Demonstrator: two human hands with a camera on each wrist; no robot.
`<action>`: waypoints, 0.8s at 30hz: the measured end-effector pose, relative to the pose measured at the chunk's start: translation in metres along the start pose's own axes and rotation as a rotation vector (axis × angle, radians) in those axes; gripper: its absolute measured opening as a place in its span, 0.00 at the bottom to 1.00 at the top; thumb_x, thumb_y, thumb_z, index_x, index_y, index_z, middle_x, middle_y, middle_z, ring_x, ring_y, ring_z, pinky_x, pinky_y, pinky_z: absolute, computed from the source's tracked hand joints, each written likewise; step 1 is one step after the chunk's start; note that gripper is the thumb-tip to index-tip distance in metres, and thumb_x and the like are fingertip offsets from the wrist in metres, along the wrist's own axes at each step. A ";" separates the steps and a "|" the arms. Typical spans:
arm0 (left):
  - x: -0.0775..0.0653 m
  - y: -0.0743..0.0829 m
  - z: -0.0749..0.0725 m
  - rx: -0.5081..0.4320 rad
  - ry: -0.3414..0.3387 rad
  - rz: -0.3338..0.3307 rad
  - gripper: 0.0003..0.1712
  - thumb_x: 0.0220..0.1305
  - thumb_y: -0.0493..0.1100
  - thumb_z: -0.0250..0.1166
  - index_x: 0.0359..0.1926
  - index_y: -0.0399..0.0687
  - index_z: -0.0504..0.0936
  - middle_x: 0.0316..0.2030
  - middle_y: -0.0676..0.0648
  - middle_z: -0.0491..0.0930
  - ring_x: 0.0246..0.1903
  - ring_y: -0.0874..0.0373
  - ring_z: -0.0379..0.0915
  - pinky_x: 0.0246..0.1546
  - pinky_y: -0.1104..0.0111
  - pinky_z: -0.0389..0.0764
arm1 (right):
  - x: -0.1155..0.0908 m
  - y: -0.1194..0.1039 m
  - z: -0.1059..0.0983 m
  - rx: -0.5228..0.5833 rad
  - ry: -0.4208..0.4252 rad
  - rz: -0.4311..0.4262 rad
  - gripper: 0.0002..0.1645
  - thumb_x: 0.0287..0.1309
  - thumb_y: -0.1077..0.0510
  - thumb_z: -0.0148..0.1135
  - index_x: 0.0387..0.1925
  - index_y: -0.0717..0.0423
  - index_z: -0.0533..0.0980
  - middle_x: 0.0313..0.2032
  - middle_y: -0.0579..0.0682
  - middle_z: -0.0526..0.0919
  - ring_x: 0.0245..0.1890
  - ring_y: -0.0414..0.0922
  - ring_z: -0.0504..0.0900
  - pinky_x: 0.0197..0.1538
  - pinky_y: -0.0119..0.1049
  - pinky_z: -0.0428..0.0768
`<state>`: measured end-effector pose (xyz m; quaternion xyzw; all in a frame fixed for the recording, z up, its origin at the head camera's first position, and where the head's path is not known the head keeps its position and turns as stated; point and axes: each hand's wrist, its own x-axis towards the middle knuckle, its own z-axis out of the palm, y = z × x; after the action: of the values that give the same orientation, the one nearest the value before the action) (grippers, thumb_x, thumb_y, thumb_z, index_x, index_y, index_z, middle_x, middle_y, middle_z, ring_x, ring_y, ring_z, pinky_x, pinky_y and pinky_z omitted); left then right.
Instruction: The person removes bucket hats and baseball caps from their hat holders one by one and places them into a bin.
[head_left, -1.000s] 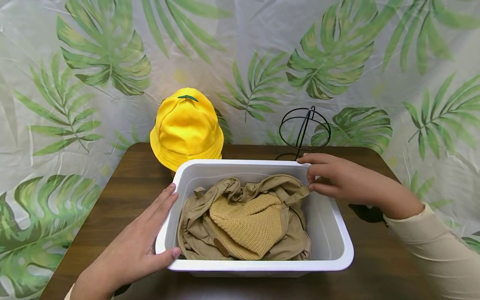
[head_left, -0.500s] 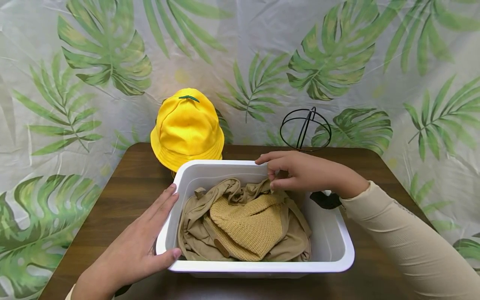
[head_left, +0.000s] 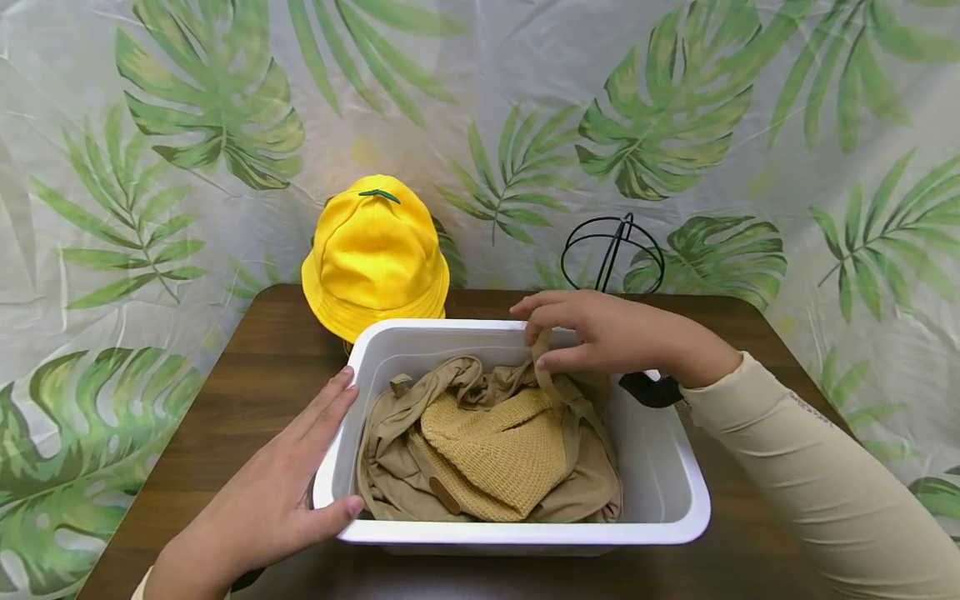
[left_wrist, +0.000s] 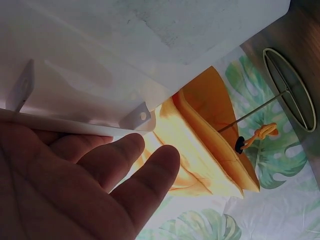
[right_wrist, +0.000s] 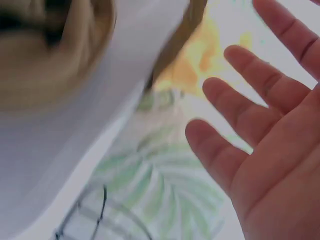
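A beige fabric strap (head_left: 545, 382) rises from the back of a tan backpack-like bundle (head_left: 390, 450). My right hand (head_left: 607, 333), over the back rim, pinches the strap between thumb and finger in the head view. In the right wrist view, the other fingers (right_wrist: 225, 107) stretch out apart; the thumb is hidden there. A mustard knitted hat (head_left: 502, 454) with a brown tag lies on the tan cloth inside a white plastic bin (head_left: 678, 467). My left hand (head_left: 262, 492) rests against the bin's left rim, fingers extended and thumb on the front corner.
Behind the bin at left, a yellow bucket hat (head_left: 378, 258) sits on a wire stand (left_wrist: 260, 107). A bare black wire stand (head_left: 617, 242) is at back right. The bin is on a dark wooden table (head_left: 217, 417) before a leaf-print curtain (head_left: 517, 75).
My right hand moves left along the back rim, then lifts slightly. The strap leans right at first and now stands up at the fingers. My left hand stays on the rim.
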<state>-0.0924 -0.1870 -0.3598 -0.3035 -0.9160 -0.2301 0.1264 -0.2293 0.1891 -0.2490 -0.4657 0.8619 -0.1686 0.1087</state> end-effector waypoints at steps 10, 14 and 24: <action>0.001 0.002 0.000 0.014 -0.005 -0.012 0.59 0.52 0.59 0.71 0.78 0.47 0.51 0.78 0.48 0.46 0.72 0.52 0.53 0.64 0.69 0.60 | -0.006 0.034 -0.006 -0.006 0.016 0.156 0.21 0.65 0.52 0.65 0.57 0.53 0.77 0.70 0.56 0.65 0.68 0.57 0.65 0.62 0.56 0.70; 0.001 0.002 -0.001 0.007 -0.004 -0.012 0.59 0.52 0.59 0.71 0.78 0.47 0.51 0.78 0.48 0.46 0.73 0.52 0.53 0.65 0.72 0.57 | 0.000 0.041 -0.005 -0.010 0.016 0.142 0.23 0.64 0.52 0.66 0.58 0.54 0.76 0.68 0.55 0.68 0.68 0.56 0.66 0.61 0.54 0.71; 0.001 0.001 0.000 0.008 -0.005 -0.006 0.59 0.52 0.59 0.71 0.78 0.46 0.51 0.78 0.47 0.46 0.72 0.52 0.53 0.65 0.74 0.56 | 0.013 0.046 -0.001 0.025 0.020 0.118 0.02 0.66 0.56 0.64 0.37 0.48 0.78 0.63 0.55 0.74 0.62 0.54 0.73 0.54 0.52 0.75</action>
<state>-0.0922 -0.1857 -0.3589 -0.3010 -0.9180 -0.2260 0.1246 -0.2715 0.2019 -0.2668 -0.4109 0.8867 -0.1774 0.1156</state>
